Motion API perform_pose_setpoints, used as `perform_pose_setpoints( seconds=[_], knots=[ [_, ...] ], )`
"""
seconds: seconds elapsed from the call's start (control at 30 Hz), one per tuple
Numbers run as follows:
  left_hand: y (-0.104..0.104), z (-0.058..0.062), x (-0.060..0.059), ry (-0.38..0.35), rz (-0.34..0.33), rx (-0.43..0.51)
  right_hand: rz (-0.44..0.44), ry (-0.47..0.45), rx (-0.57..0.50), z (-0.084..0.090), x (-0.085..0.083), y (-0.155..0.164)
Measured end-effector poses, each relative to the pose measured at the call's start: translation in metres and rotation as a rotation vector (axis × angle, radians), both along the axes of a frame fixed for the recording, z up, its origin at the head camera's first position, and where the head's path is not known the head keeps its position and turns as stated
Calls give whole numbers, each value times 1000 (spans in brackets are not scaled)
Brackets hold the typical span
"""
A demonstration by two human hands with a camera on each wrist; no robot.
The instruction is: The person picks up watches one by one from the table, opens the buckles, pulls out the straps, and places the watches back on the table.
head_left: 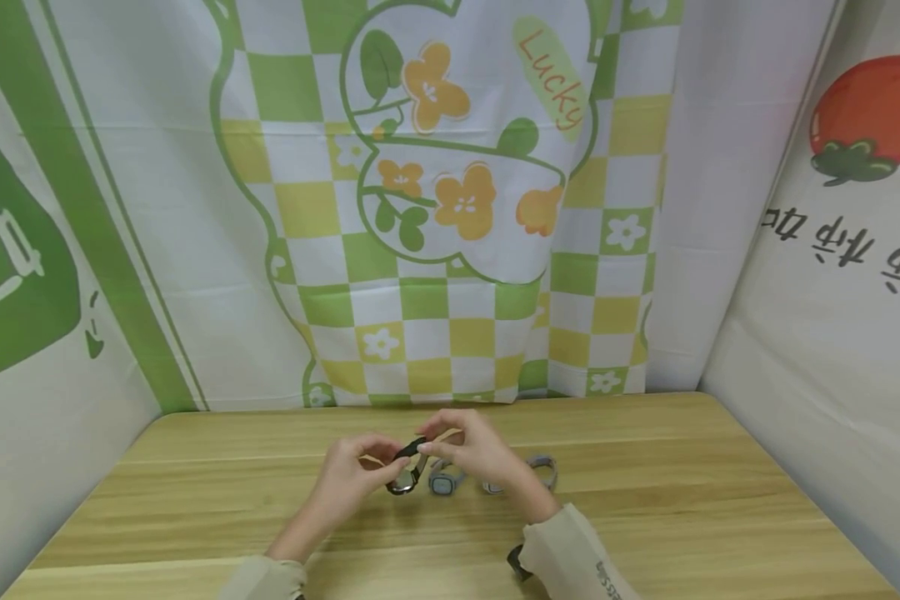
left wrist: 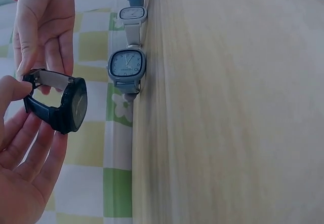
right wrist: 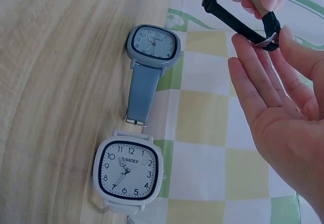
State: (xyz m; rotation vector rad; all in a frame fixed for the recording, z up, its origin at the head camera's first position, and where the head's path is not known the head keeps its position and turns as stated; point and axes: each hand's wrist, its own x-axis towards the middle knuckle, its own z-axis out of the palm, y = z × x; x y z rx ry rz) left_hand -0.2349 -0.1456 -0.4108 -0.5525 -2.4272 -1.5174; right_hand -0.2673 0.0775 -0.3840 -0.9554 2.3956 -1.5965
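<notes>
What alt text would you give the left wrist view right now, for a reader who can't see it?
Both hands hold a black round-faced wristwatch above the table: the left hand pinches its strap and the right hand touches the strap's other side. Three square-faced watches lie in a row on the wooden table, before a green-and-yellow checked cloth.

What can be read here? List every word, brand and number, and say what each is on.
"Lucky": backdrop cloth.
"USHIKE", numerals 1 to 12: white watch dial.
Numerals 1 to 12: blue watch dial; its brand is too small to read.
Dark characters: right-hand cloth, upside down, unreadable.
Print on the right sleeve: too small.
Black watch dial: nothing legible.
</notes>
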Motion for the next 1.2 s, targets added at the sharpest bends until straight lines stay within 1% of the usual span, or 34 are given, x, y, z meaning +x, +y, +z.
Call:
perform_pose_setpoints(
  seconds=[0.27, 0.33, 0.47, 0.53, 0.6, 0.7, 0.77, 1.0, 1.2],
  knots=[
    [0, 0, 2, 39, -13, -23, 10, -6, -21, -3, -1, 0],
    [-1, 0, 2, 45, -12, -29, 20, 0, -41, -2, -2, 1],
    [-2, 0, 1, 13, 47, 14, -27, 37, -61, 1, -4, 7],
    [-2, -1, 1, -3, 65, 41, -45, 55, -49, 2, -5, 10],
    [-2, -1, 1, -4, 50, 68, -37, 61, -16, 2, -5, 9],
    [-2, -1, 2, 5, -3, 59, 18, 68, 20, 1, -5, 5],
    [-2, -2, 2, 5, -21, 55, 33, 66, 28, 0, -4, 1],
    [0, 2, 2, -10, -21, 42, 20, 55, 24, 0, -1, 1],
    [0, 5, 2, 1, -45, 32, 39, 99, 16, -1, -3, 1]
  ],
)
